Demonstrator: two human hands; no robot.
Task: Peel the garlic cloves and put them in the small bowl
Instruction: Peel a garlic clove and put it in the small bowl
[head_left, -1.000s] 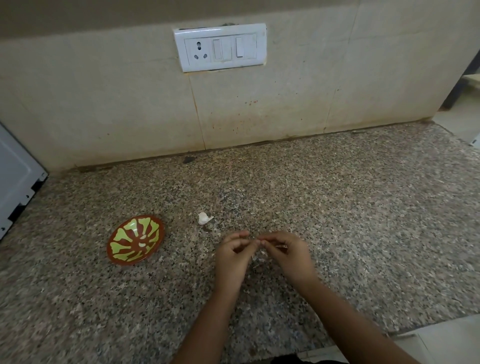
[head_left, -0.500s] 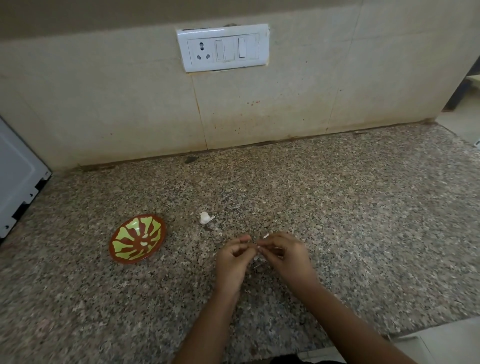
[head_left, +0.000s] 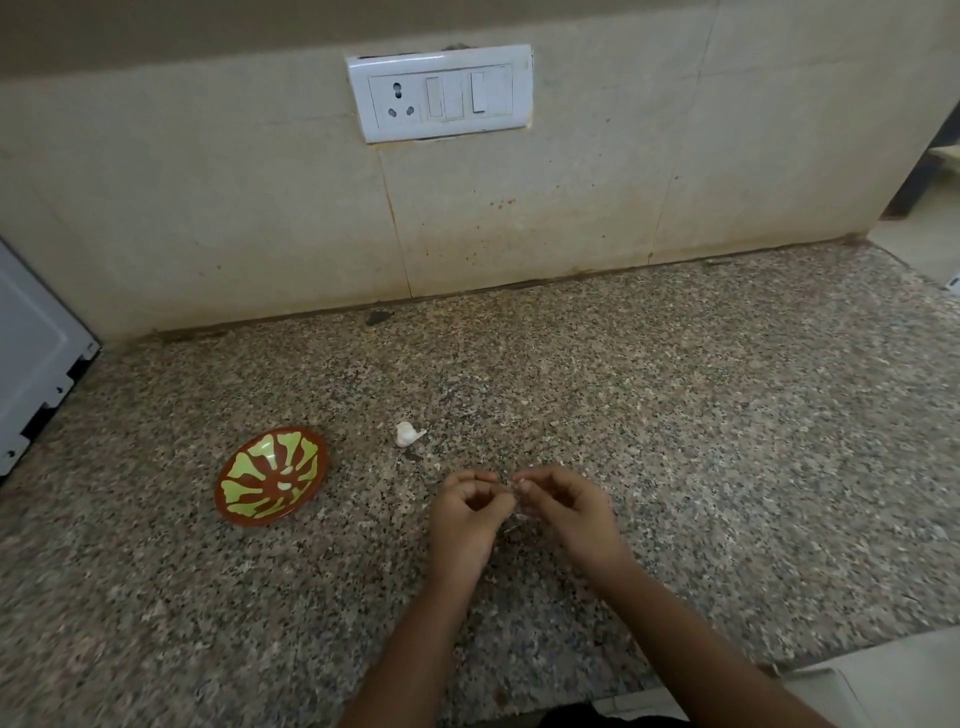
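A small pale bit (head_left: 516, 482), too tiny to tell if it is garlic or skin, is pinched between the curled fingertips of the left hand (head_left: 465, 519) and the right hand (head_left: 569, 509), which meet low in the middle of the speckled counter (head_left: 675, 441). One white garlic clove (head_left: 409, 434) lies on the counter near the hands at their 11 o'clock, and the small red and green bowl (head_left: 260, 457) sits apart at their 9 o'clock. A white switch plate (head_left: 440, 92) is on the wall at 12 o'clock, and a white box (head_left: 31, 353) stands at the far 9 o'clock edge.
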